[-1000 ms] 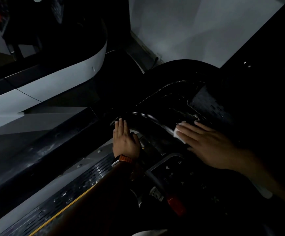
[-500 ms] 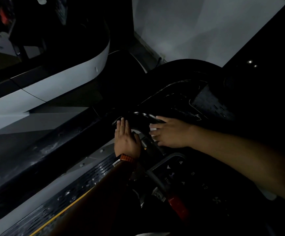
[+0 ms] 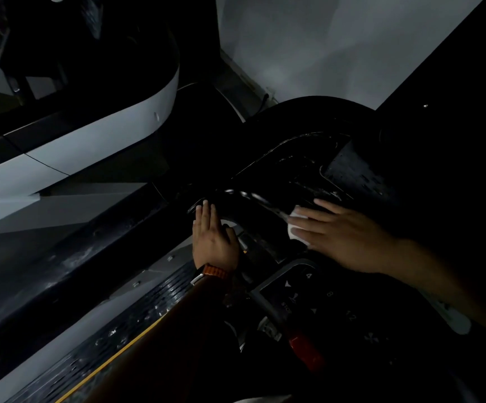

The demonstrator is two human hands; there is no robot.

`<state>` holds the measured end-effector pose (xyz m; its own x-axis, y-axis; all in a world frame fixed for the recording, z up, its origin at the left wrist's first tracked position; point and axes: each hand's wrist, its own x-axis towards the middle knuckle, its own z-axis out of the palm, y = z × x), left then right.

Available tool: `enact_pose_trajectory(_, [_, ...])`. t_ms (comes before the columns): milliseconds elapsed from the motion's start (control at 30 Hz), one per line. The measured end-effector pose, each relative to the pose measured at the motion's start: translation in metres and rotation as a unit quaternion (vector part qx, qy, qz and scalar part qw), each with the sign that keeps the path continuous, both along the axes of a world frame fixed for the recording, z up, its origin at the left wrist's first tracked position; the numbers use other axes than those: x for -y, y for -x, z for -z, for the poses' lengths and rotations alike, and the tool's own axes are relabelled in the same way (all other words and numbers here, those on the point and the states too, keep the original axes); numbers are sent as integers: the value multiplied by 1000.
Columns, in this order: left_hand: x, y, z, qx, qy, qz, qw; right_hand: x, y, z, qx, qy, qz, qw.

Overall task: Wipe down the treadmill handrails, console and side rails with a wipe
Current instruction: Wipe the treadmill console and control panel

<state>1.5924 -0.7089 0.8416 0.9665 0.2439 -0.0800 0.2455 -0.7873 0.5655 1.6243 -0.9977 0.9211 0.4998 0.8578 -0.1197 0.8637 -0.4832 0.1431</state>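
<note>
Wipe [image 3: 295, 228] under flat right hand [image 3: 346, 239] has swept back toward 3 o'clock; left hand [image 3: 214, 239] lies flat; console [image 3: 308, 175] pass seems unfinished.

My right hand [image 3: 349, 239] is back out to the right on the console [image 3: 303, 173], well apart from my left hand [image 3: 214, 242], after sweeping in close beside it half a second ago. Its fingers [image 3: 323, 221] lie flat again on the white wipe [image 3: 295, 228], no longer curled.
</note>
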Motion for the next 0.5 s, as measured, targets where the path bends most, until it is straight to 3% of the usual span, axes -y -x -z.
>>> enact_pose_trajectory(133, [0, 0, 1, 1, -1, 2, 1000, 16, 29, 0, 2, -44, 71, 996])
enact_pose_trajectory(233, [-1, -1, 0, -9, -10, 8, 1000, -17, 4, 6, -4, -65, 100, 993])
enact_pose_trajectory(400, [0, -1, -2, -4, -14, 9, 1000, -70, -39, 14, -72, -33, 158, 984])
enact_pose_trajectory(500, [-2, -1, 0, 1, -4, 5, 1000, -47, -19, 6, -47, -25, 139, 989])
